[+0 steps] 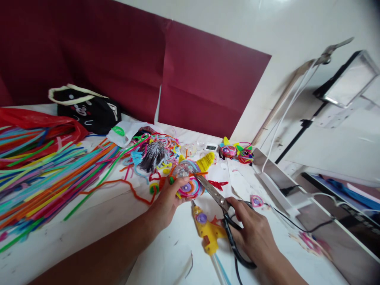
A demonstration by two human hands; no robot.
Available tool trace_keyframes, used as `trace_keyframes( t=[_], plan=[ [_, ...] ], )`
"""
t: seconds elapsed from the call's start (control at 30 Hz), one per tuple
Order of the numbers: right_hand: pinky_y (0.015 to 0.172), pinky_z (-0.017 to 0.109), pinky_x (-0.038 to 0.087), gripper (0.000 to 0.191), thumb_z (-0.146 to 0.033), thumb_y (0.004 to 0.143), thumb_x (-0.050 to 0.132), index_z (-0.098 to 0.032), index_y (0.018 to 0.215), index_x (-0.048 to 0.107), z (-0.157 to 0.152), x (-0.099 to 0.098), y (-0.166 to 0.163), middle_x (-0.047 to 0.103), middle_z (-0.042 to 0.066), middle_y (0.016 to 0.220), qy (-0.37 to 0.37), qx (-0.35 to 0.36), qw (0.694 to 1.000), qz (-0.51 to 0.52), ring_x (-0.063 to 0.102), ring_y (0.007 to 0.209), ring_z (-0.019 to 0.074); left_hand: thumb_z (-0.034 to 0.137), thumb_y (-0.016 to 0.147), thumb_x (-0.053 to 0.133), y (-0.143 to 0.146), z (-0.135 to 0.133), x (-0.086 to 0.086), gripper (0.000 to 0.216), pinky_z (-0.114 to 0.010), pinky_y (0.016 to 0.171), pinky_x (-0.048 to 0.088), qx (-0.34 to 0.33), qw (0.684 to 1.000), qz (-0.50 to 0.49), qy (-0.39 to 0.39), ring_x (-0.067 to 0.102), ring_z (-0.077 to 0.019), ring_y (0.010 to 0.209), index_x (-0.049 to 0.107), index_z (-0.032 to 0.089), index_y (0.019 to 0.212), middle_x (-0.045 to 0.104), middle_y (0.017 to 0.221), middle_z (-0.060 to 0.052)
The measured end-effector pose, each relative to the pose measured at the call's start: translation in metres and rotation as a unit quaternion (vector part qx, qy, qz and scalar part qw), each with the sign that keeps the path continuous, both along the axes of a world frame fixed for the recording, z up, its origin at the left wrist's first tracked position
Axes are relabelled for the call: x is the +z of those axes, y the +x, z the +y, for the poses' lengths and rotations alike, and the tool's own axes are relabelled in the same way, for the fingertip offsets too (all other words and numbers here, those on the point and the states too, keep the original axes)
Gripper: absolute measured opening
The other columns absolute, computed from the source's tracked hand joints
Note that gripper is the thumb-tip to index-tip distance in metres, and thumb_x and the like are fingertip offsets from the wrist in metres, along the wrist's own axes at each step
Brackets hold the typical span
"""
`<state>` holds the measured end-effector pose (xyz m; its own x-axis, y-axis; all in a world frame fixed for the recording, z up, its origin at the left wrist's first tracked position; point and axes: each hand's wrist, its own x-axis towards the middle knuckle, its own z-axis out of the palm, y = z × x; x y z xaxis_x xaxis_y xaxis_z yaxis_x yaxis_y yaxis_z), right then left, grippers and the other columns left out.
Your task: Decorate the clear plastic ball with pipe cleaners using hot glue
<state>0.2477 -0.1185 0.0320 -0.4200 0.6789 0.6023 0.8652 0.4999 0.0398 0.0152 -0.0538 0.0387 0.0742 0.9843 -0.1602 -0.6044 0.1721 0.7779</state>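
My left hand [170,198] is closed around a colourful pipe-cleaner craft [190,187] with coiled rings, a yellow ear-like horn [206,161] and a clear plastic part. An orange pipe cleaner [127,183] trails leftward near that hand. In my right hand [252,225] is a pair of scissors [218,197] with black handles. Its blades reach the craft beside a short orange end; whether they are fully closed there I cannot tell. Below the blades lies a yellow hot glue gun [207,231] with a clear bluish glue stick in its rear.
Many pipe cleaners [68,178] spread over the left of the white table, by a red plastic bag [68,128] and black pouch [89,113]. Scraps and tinsel [156,154] lie behind my hands. Finished-looking crafts [237,152] stand at the back; a power strip [279,194] sits right.
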Motion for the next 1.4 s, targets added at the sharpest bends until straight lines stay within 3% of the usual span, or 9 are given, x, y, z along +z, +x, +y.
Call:
trace_keyframes(
  t=[0.77, 1.27, 1.4],
  plan=[
    [0.053, 0.028, 0.05, 0.042, -0.05, 0.103, 0.035, -0.016, 0.119, 0.052, 0.001, -0.005, -0.004, 0.07, 0.004, 0.079, 0.02, -0.025, 0.999, -0.026, 0.069, 0.059, 0.0184, 0.034, 0.067, 0.082, 0.001, 0.001, -0.002, 0.043, -0.034, 0.066, 0.056, 0.002, 1.0, 0.01, -0.002, 0.068, -0.0211, 0.079, 0.062, 0.025, 0.104, 0.07, 0.093, -0.003],
    [0.05, 0.028, 0.048, 0.034, -0.03, 0.099, 0.038, -0.01, 0.122, 0.052, 0.004, -0.014, -0.003, 0.07, 0.006, 0.076, 0.048, -0.019, 0.997, -0.064, 0.067, 0.054, 0.018, 0.034, 0.067, 0.081, 0.002, 0.0, -0.005, 0.042, -0.036, 0.069, 0.058, 0.002, 1.0, 0.019, -0.01, 0.068, -0.0218, 0.089, 0.062, 0.025, 0.103, 0.071, 0.099, -0.002],
    [0.049, 0.027, 0.047, 0.033, -0.032, 0.098, 0.042, -0.011, 0.121, 0.054, 0.005, -0.013, -0.006, 0.071, 0.005, 0.077, 0.032, -0.02, 0.998, -0.046, 0.068, 0.055, 0.0177, 0.034, 0.068, 0.08, 0.002, 0.0, -0.003, 0.041, -0.034, 0.066, 0.057, -0.001, 1.0, 0.015, -0.011, 0.067, -0.0211, 0.087, 0.063, 0.024, 0.103, 0.071, 0.096, -0.002]
  ],
)
